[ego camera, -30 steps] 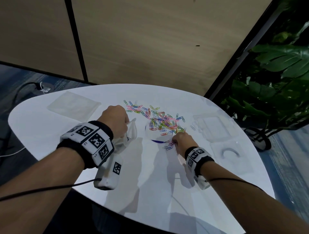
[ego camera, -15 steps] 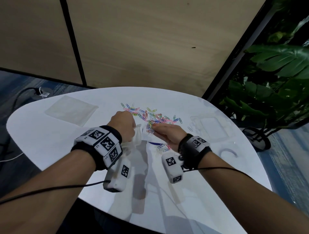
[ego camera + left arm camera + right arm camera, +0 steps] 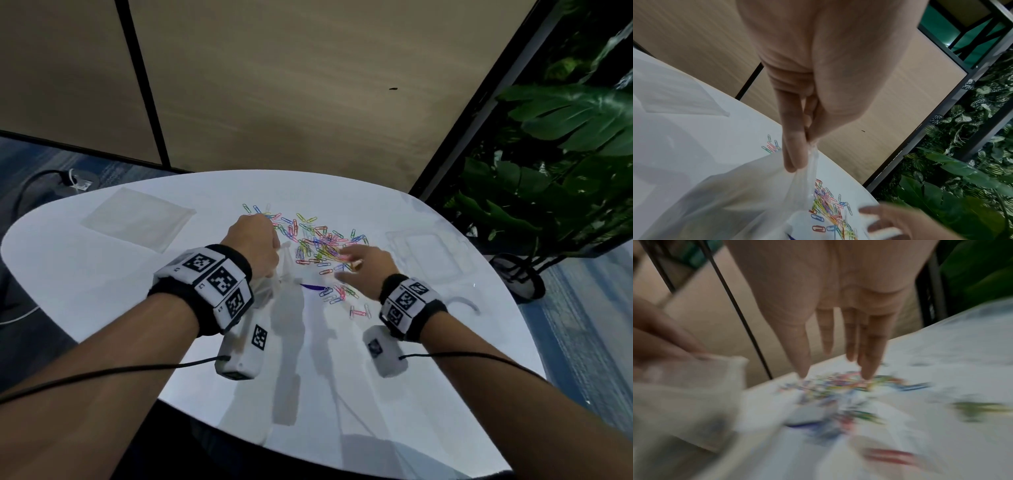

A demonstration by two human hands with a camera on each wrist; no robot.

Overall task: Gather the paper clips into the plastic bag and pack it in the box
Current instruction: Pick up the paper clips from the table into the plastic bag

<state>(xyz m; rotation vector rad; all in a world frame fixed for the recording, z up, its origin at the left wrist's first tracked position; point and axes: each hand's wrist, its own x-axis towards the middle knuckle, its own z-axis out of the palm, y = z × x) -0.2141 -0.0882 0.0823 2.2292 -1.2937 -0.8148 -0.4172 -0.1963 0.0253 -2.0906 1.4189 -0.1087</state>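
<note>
Many coloured paper clips [image 3: 318, 243] lie scattered on the white table [image 3: 102, 291]. My left hand [image 3: 255, 245] pinches the top edge of a clear plastic bag [image 3: 286, 265] and holds it up just left of the pile. In the left wrist view the thumb and fingers [image 3: 795, 146] nip the bag [image 3: 756, 194] with the paper clips [image 3: 830, 204] beyond its mouth. My right hand [image 3: 347, 262] hovers open over the near right part of the pile with fingers spread. Its fingertips [image 3: 865, 369] reach the blurred paper clips [image 3: 838, 386].
A clear plastic box [image 3: 428, 253] sits right of the pile, with another clear part [image 3: 459, 303] nearer the table's right edge. A second flat plastic bag [image 3: 137, 221] lies at the far left. A few loose clips [image 3: 359, 311] lie nearer me. Plants [image 3: 565, 154] stand at the right.
My right hand was at the bag's mouth half a second ago; it has swung back right over the pile with fingers spread. The left hand still holds the bag.
</note>
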